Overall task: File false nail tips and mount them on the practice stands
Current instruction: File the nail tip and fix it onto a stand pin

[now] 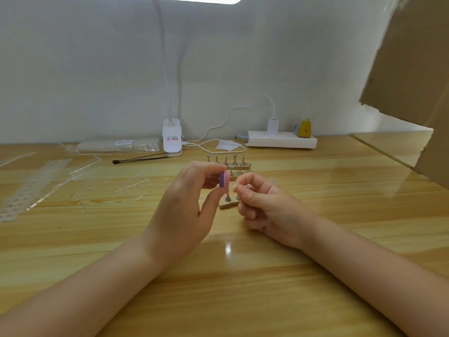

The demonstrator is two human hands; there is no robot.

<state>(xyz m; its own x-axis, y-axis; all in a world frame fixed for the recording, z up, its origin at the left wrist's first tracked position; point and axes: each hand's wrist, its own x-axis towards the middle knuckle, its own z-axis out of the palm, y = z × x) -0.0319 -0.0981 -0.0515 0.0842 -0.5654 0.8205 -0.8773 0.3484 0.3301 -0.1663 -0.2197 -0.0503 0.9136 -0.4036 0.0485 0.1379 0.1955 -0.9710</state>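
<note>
My left hand (pixel 189 198) grips a small pink and purple filing block (pixel 224 180) between thumb and fingertips, held upright above the table. My right hand (pixel 261 203) pinches a tiny clear nail tip (pixel 235 188) right beside the block; the tip is barely visible. Under my hands sits a wooden practice stand (pixel 228 203) with metal pegs, partly hidden. Two more rows of practice stands (pixel 229 162) stand just behind.
Clear nail tip strips and packaging (pixel 46 176) lie scattered at the left. A white clip lamp (pixel 172 139), a black stick (pixel 138 159), a white cable and a power strip (pixel 281 139) line the back. Cardboard (pixel 413 81) leans at the right.
</note>
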